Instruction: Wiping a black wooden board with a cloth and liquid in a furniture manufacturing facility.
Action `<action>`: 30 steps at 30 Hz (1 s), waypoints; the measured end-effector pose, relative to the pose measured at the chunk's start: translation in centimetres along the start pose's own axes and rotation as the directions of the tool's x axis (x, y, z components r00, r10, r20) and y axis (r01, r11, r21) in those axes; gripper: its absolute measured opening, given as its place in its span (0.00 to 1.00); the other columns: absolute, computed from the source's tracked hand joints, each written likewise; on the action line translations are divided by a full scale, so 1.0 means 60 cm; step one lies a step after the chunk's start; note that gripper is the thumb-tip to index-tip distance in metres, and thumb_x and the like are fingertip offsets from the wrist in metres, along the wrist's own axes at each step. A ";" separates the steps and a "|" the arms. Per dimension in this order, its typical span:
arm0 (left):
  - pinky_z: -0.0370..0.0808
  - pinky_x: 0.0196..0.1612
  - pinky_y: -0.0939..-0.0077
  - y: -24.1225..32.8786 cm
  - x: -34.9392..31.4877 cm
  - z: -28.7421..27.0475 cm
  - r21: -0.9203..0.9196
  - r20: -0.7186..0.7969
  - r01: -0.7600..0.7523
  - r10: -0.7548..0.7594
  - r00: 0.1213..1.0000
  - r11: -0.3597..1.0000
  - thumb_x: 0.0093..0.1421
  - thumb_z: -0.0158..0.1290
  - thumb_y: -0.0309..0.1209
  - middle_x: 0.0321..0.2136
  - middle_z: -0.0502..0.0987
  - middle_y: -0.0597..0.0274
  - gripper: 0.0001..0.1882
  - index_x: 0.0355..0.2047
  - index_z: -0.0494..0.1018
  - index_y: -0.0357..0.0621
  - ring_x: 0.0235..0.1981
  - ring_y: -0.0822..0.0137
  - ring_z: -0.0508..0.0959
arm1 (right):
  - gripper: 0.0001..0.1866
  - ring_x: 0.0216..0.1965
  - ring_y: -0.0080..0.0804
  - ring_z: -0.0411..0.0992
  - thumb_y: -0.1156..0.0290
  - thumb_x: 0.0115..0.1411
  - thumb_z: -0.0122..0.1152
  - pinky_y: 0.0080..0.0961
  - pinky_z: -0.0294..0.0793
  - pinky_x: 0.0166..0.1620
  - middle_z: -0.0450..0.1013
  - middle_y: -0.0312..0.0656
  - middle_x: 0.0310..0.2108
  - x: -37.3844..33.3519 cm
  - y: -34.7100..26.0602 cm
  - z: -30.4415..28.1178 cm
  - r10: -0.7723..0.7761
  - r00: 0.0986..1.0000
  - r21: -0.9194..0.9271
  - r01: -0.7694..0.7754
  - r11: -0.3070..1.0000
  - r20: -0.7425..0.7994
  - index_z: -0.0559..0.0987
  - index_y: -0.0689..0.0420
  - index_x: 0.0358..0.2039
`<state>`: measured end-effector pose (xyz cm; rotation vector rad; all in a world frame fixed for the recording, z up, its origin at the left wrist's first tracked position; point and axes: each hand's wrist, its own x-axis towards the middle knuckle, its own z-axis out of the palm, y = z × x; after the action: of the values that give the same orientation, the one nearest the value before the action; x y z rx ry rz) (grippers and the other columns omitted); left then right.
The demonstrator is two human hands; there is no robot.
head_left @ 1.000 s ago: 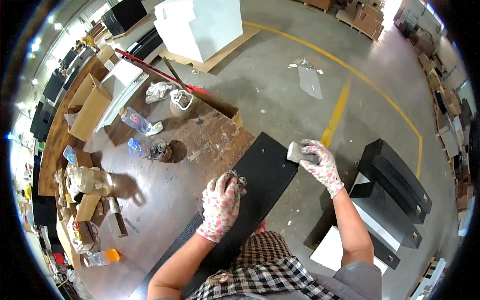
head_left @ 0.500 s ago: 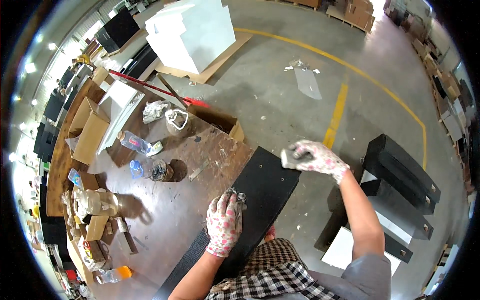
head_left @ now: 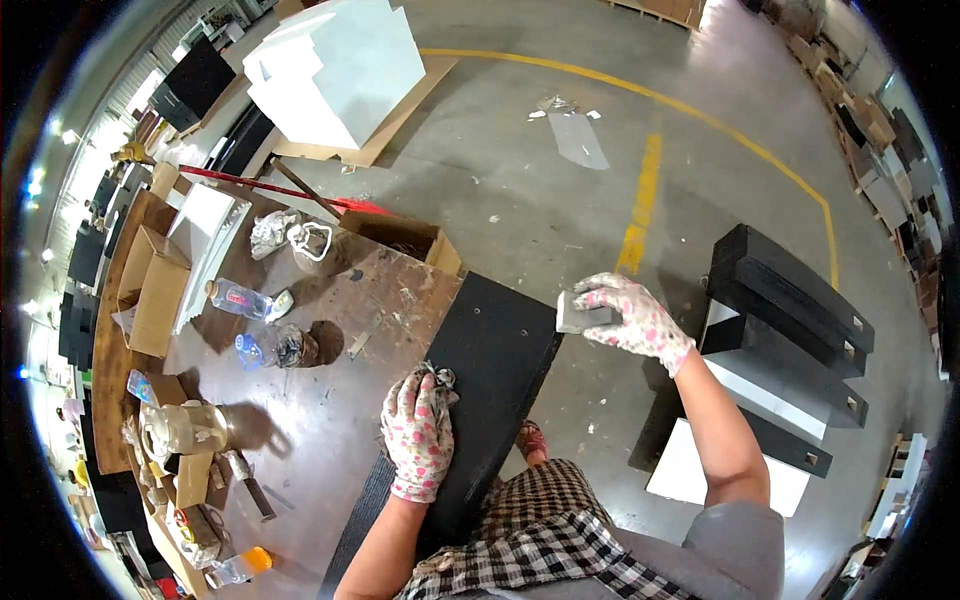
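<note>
A long black board (head_left: 505, 345) lies slantwise along the table's right edge, with small holes near its far end. My left hand (head_left: 416, 440), in a white glove with pink flowers, presses a crumpled grey rag (head_left: 443, 385) against its top. In a matching glove, my right hand (head_left: 645, 322) is closed around a grey-white sanding block (head_left: 583, 316), fingers on top. The block is held just off the board's far right corner, above the floor; whether it touches the edge I cannot tell.
On the brown table (head_left: 300, 430) stand plastic bottles (head_left: 238, 300), a glass jar (head_left: 185, 430), a brush (head_left: 250, 485) and an open carton (head_left: 155, 290). Black box-shaped parts (head_left: 790, 340) lie on the floor at right. A white stack (head_left: 340, 75) stands beyond the table.
My right hand has moved right with the block, from over the board's end to just beside its edge. The block is turned flatter. The whole view has shifted; my left hand stays on the rag.
</note>
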<state>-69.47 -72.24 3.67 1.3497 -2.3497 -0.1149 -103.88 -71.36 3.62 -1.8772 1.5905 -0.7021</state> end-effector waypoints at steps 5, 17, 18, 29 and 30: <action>0.67 0.54 0.55 -0.006 0.004 0.010 -0.055 -0.039 -0.059 0.057 0.998 0.997 0.53 0.54 0.25 0.47 0.72 0.49 0.21 0.49 0.71 0.40 0.50 0.47 0.70 | 0.24 0.57 0.42 0.63 0.62 0.50 0.68 0.38 0.64 0.60 0.67 0.43 0.54 -0.012 -0.023 0.053 0.002 0.954 -0.124 -0.041 0.991 -0.301 0.76 0.52 0.48; 0.73 0.51 0.62 -0.026 -0.096 -0.080 -0.969 0.235 0.185 -0.397 0.887 -0.161 0.60 0.49 0.32 0.47 0.75 0.49 0.16 0.45 0.73 0.36 0.48 0.55 0.76 | 0.23 0.56 0.43 0.63 0.61 0.53 0.64 0.46 0.65 0.56 0.66 0.45 0.55 -0.053 -0.088 0.140 -0.059 0.865 -0.186 -0.039 0.982 -0.499 0.75 0.50 0.49; 0.74 0.49 0.63 -0.023 -0.106 -0.085 -0.972 0.233 0.207 -0.315 0.920 -0.115 0.59 0.50 0.34 0.45 0.76 0.49 0.16 0.42 0.73 0.35 0.46 0.55 0.76 | 0.22 0.57 0.45 0.62 0.61 0.53 0.63 0.47 0.64 0.56 0.66 0.46 0.55 -0.028 -0.077 0.117 0.046 0.839 -0.099 -0.119 0.988 -0.542 0.76 0.51 0.49; 0.75 0.44 0.68 0.019 -0.214 -0.171 -0.891 0.406 0.434 -0.198 0.892 0.129 0.57 0.56 0.41 0.39 0.77 0.49 0.21 0.35 0.76 0.30 0.40 0.59 0.78 | 0.24 0.51 0.39 0.67 0.64 0.51 0.67 0.42 0.69 0.52 0.67 0.40 0.55 -0.111 -0.181 0.243 -0.307 0.913 -0.066 0.301 0.951 -0.270 0.75 0.47 0.50; 0.75 0.44 0.68 0.020 -0.221 -0.175 -0.885 0.413 0.442 -0.191 0.891 0.147 0.57 0.56 0.40 0.39 0.77 0.49 0.20 0.36 0.76 0.30 0.40 0.59 0.78 | 0.23 0.51 0.40 0.67 0.64 0.51 0.67 0.42 0.68 0.53 0.68 0.41 0.54 -0.079 -0.166 0.213 -0.250 0.891 -0.168 0.200 0.965 -0.380 0.75 0.48 0.49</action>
<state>-60.43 -59.02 9.25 1.0472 -1.3590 -1.6671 -88.66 -64.23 1.74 -2.1347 1.7041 -1.1760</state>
